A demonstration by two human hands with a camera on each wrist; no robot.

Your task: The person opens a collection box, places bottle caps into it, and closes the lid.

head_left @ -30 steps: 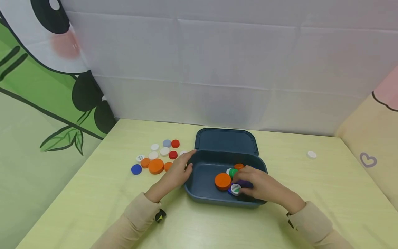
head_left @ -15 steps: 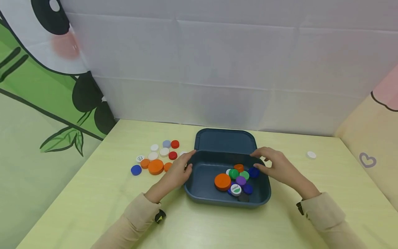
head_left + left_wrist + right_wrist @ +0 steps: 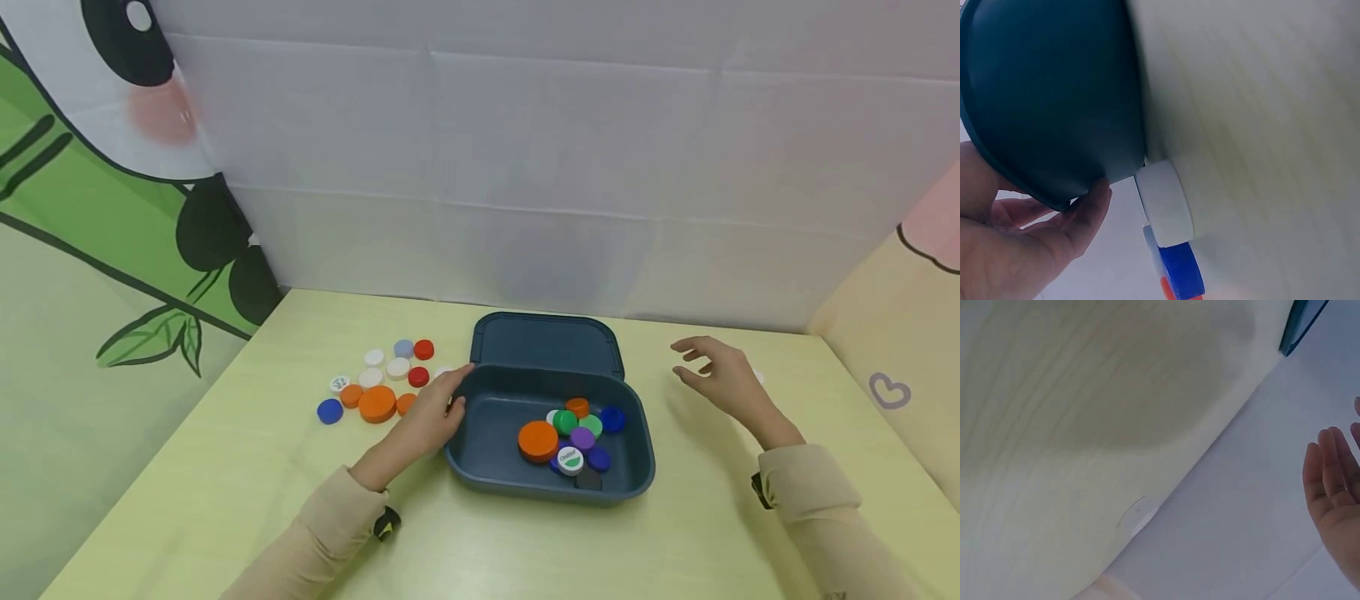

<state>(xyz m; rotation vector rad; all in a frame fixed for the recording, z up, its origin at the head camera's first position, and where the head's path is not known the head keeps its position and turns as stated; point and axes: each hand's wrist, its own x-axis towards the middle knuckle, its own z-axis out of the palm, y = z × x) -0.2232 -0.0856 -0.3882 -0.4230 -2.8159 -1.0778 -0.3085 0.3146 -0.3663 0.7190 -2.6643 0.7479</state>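
My left hand [image 3: 429,418] grips the left rim of a dark blue plastic box [image 3: 483,454]. The left wrist view shows the fingers [image 3: 1088,215] bent over the rim of the box [image 3: 1054,94]. Inside, toward the right, lie several bottle caps: a large orange cap [image 3: 537,441], a purple cap [image 3: 582,439], a green cap [image 3: 566,422], blue ones and a printed white cap [image 3: 571,461]. My right hand [image 3: 726,382] is over the table right of the box, fingers loosely bent, holding nothing. Behind it a white cap [image 3: 760,377] is mostly hidden; that white cap [image 3: 1139,514] shows whole in the right wrist view.
The box's lid [image 3: 543,343] lies folded back behind it. Left of the box, several more caps are spread on the table, among them a large orange cap [image 3: 377,404], a blue cap [image 3: 330,411] and a red cap [image 3: 423,349]. A white sheet [image 3: 525,167] hangs behind the table.
My right hand has left the caps inside the box, passed the box's right rim and moved right over the table. The left hand stays on the rim.
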